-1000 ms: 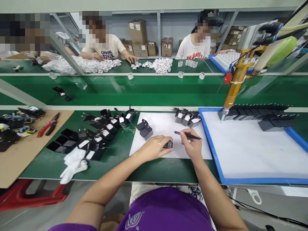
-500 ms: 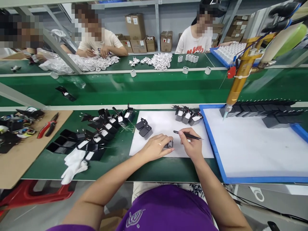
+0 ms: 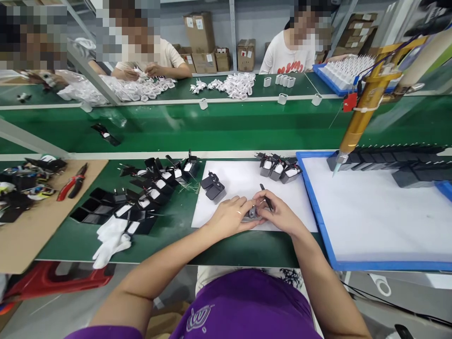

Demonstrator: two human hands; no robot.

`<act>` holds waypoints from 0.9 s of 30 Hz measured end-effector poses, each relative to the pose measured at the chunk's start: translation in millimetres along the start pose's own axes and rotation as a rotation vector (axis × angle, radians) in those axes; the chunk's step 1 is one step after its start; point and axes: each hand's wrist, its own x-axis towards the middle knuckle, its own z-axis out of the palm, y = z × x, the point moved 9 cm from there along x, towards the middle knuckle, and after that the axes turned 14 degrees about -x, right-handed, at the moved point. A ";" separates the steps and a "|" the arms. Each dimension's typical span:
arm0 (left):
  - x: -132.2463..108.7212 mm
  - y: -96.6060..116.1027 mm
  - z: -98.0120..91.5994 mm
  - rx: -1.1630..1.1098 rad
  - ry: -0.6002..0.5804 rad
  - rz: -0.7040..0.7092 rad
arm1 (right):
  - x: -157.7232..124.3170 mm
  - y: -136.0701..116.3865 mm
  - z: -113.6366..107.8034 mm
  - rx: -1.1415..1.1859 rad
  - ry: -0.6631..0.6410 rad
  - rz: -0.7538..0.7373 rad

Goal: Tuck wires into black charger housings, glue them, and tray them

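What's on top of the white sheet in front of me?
Three black cases at its far right, another case at left. Your left hand and right hand cover most of a small part; the right grips a slim black tool.

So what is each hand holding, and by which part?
The left hand holds a small grey plastic-looking piece by its left side; the right hand holds a slim black pen-like tool along its shaft.

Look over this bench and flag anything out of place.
Thin, wire-like scraps lie loose beside the black cases, left of the white sheet, like uncleared litter. Crumpled white fabric, apparently gloves, sits against some cases and reaches the bench's front edge, as if casually dropped.
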 end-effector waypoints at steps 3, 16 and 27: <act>0.4 -0.6 2.9 -0.003 -0.010 0.007 | 0.3 1.7 -0.1 0.032 -0.001 0.029; 1.6 -5.4 12.5 -0.107 0.003 -0.041 | 3.8 5.0 2.9 0.099 0.011 0.080; -13.8 -37.8 16.6 -1.209 -0.129 -0.374 | 1.7 8.5 8.7 0.099 -0.075 0.137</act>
